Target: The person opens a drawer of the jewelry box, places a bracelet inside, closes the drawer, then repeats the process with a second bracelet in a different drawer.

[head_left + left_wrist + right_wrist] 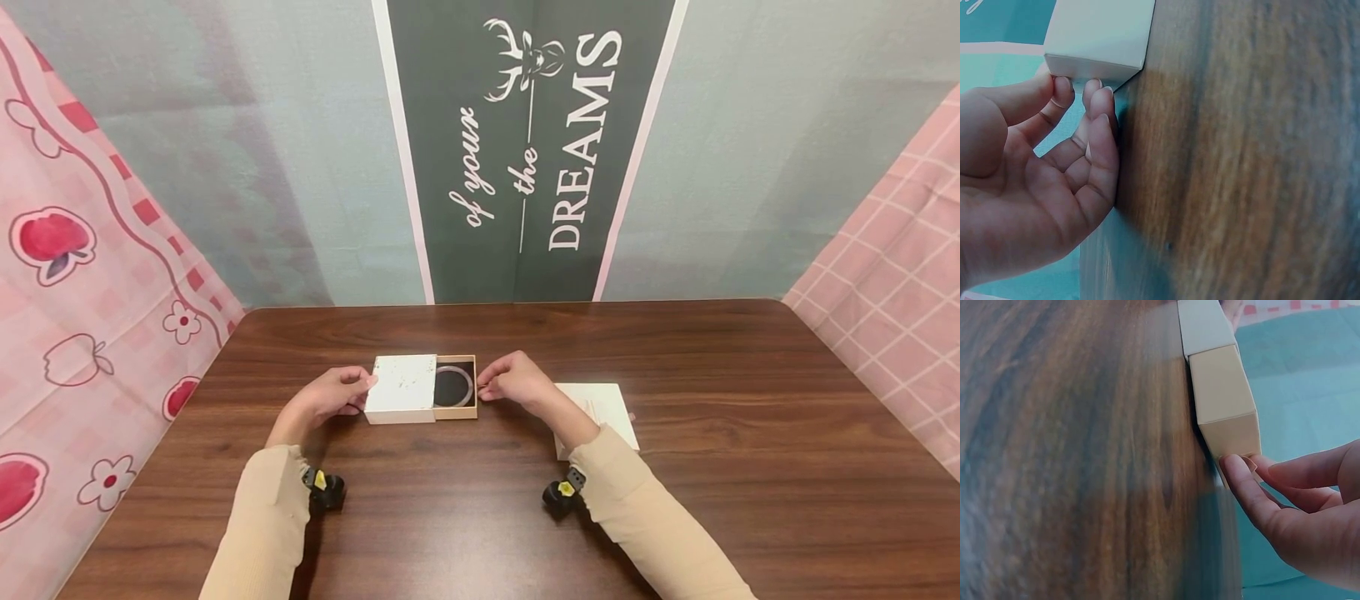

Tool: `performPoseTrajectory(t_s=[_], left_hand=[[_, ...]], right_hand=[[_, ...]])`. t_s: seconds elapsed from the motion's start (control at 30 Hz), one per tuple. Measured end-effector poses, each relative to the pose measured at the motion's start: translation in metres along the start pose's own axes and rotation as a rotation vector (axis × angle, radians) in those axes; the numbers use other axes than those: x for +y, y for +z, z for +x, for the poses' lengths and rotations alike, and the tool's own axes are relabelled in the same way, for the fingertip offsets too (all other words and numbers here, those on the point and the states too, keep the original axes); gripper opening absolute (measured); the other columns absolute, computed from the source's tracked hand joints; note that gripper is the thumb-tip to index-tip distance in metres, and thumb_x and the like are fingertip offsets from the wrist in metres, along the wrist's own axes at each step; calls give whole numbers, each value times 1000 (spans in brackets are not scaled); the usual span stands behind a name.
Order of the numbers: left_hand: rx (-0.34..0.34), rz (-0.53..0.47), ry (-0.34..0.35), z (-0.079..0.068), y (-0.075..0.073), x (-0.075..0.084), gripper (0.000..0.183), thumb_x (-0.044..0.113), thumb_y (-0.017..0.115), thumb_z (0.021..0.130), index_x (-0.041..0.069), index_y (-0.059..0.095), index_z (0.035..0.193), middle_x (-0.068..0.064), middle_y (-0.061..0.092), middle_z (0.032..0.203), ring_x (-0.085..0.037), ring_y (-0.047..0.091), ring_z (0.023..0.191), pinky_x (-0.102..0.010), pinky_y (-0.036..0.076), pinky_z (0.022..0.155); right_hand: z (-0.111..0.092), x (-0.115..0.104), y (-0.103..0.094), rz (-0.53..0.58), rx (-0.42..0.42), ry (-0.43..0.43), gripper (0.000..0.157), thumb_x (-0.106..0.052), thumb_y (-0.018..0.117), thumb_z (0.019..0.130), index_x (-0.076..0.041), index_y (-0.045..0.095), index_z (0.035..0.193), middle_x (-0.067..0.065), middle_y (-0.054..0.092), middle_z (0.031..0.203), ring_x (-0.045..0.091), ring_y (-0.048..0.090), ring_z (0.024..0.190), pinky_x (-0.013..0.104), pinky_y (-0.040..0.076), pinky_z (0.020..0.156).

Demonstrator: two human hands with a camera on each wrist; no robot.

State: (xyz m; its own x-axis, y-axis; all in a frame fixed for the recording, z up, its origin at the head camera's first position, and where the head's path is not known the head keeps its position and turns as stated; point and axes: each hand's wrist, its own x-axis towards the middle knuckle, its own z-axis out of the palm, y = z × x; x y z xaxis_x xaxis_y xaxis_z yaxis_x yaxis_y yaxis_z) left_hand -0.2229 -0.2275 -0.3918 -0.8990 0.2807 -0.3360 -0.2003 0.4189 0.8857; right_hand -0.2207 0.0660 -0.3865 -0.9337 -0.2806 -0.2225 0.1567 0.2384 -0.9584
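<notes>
A white box sleeve [402,387] with speckled marks on top lies on the table. Out of its right end sticks a tan drawer [1222,384], partly pulled. A pale, translucent bangle [470,386] rests on the drawer's black padding [450,387], its left edge right at the sleeve. My left hand [337,392] holds the sleeve's left end, thumb at the top edge and curled fingertips against the end face. At the drawer's right end, my right hand [517,381] pinches a small pull tab [1250,464] between thumb and fingers.
Partly under my right forearm is a second white box [600,408], with a small tab [632,416] on its right side. The brown wooden table [450,517] meets a printed cloth [517,275] at the back. Pink patterned cloths hang at both sides.
</notes>
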Motion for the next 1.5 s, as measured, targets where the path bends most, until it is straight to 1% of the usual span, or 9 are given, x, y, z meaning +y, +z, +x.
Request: performPoseTrajectory(t_s=[0.3,0.73,1.1,1.3,1.5], left_hand=[[-6,3,4,0,0,1,22,21,47,97,8,51,79,-3,48,74,-14,50,69,-27,45,65],[-8,9,12,0,0,-2,23,20,46,97,8,50,78,-4,48,74,-15,50,70,-26,45,65],[-13,5,18,0,0,0,23,20,46,97,8,50,77,-4,48,73,-14,50,69,-26,45,64],[-14,6,18,-1,1,1,23,20,47,97,7,50,78,-3,48,73,-14,50,69,-26,45,64],[-12,6,12,-1,0,1,23,20,46,97,8,50,78,-4,49,73,-14,50,69,-26,45,64]], right_hand=[[1,0,3,-22,2,-12,18,19,48,77,16,61,89,15,63,77,15,62,67,33,52,72],[3,3,4,-2,-27,-34,20,19,48,78,17,61,92,20,64,82,19,64,71,32,52,72],[4,1,7,-14,-18,-11,16,16,52,78,14,63,89,18,64,79,18,64,69,34,51,73],[4,1,9,-15,-27,-41,16,17,52,78,14,63,89,18,64,79,19,64,70,34,52,73],[2,0,11,-37,-24,-42,15,16,54,79,12,64,90,20,65,83,22,65,73,33,52,73]])
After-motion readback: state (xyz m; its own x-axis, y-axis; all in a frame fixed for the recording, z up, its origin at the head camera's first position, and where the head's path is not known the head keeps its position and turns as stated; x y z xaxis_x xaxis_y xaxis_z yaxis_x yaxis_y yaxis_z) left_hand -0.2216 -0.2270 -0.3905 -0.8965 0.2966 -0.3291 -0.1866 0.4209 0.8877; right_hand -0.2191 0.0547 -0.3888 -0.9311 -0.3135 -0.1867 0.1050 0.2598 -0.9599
